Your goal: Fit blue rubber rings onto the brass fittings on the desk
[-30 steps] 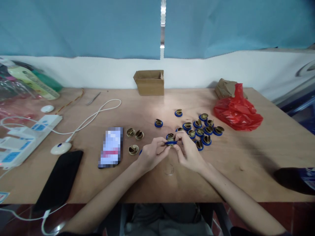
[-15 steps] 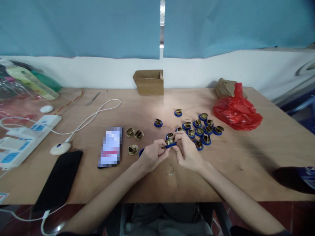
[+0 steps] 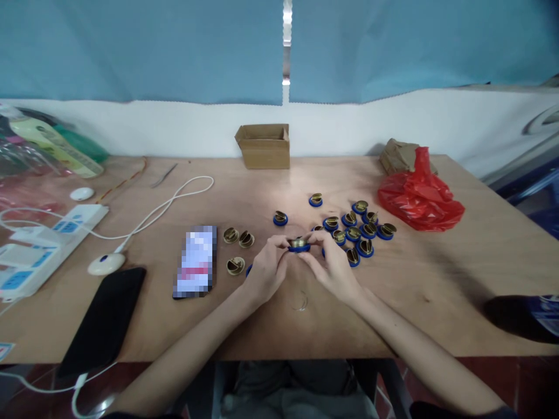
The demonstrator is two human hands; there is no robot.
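Cardboard box [image 3: 262, 145] at back; red bag [image 3: 420, 198] right; black phone [image 3: 105, 320], power strip [image 3: 48, 238] left.

Both hands now sit a little farther up the table than a second ago. The left hand [image 3: 265, 270] and the right hand [image 3: 332, 266] have lifted the small round brass piece ringed in blue plastic [image 3: 299, 244] from just above the wood to a higher hold, pinched level between the fingertips of both. The piece, tilted half a second ago, now lies flat, brass face up, and covers one of the loose blue-ringed pieces behind it.
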